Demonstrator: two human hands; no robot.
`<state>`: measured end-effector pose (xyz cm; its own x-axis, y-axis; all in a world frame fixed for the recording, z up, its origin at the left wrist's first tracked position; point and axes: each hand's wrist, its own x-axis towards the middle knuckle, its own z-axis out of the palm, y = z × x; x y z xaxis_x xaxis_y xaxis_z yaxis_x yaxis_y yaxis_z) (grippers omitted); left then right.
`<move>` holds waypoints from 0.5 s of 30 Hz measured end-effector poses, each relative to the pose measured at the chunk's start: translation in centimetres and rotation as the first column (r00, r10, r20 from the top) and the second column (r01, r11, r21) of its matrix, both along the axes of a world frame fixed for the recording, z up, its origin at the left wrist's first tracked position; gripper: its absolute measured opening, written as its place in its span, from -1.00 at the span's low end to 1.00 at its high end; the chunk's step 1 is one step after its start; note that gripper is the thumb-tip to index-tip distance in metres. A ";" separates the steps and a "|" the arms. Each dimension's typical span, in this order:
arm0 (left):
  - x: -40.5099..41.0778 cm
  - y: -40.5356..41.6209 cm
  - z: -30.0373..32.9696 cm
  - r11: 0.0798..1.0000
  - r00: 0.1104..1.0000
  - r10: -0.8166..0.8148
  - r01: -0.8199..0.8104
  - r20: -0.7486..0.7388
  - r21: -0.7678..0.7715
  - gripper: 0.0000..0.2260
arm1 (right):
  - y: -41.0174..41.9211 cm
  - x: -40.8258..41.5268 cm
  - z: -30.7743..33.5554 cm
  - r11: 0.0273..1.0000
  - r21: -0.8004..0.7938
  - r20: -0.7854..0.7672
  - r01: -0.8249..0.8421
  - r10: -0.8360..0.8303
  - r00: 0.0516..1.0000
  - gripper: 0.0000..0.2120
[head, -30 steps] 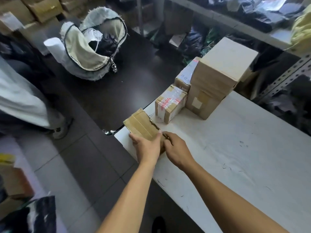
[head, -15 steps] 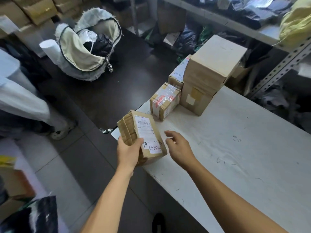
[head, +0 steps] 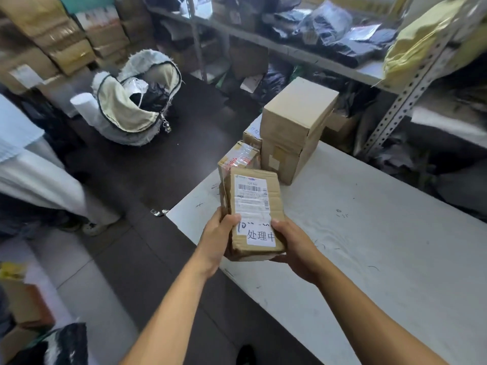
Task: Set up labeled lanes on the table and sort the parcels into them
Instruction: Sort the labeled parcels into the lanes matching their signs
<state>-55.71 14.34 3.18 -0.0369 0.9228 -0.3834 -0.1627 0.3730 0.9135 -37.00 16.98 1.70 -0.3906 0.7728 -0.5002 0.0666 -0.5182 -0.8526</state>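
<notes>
- Head view looks down on a white worktop (head: 355, 233) whose near corner juts over a dark floor.
- Both hands hold one cardboard parcel (head: 254, 204) up above the worktop's corner, label side facing the camera.
- Left hand (head: 217, 239) grips the parcel's lower left edge, thumb curled over the front face.
- Right hand (head: 296, 245) grips the lower right edge, thumb on the front and fingers wrapped underneath.
- A white shipping label (head: 251, 196) with a barcode covers much of the parcel's face; a smaller sticker (head: 261, 236) below it reads 处理中.
- Behind the held parcel, a small taped box (head: 241, 158) sits on the worktop, with another small box (head: 251, 135) just beyond it.
- A tall plain carton (head: 295, 127) stands upright beside those two, touching or nearly touching them.
- An open white sack (head: 131, 111) lies on the floor to the left.
- Metal shelving (head: 411, 93) with dark bags runs behind the worktop.
</notes>
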 end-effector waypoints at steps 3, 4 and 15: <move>3.9 -0.3 1.4 0.993 0.993 -0.114 0.114 -0.006 0.010 -0.57 | -2.0 4.2 1.5 0.994 0.049 0.021 0.100 -0.101 0.995 -0.67; 5.4 -0.4 1.9 0.991 0.991 -0.136 0.136 -0.008 0.018 -0.58 | -2.6 5.7 2.1 0.990 0.063 0.026 0.130 -0.132 0.991 -0.68; 23.2 -3.9 5.9 0.945 0.943 -0.325 0.321 0.072 0.059 -0.47 | -11.9 22.8 7.9 0.896 0.145 0.013 0.419 -0.425 0.905 -0.65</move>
<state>-32.50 10.44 9.08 0.2951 0.8968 -0.3296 -0.1129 0.3752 0.9200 -14.15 5.08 9.64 0.0068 0.9216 -0.3880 -0.0943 -0.3857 -0.9178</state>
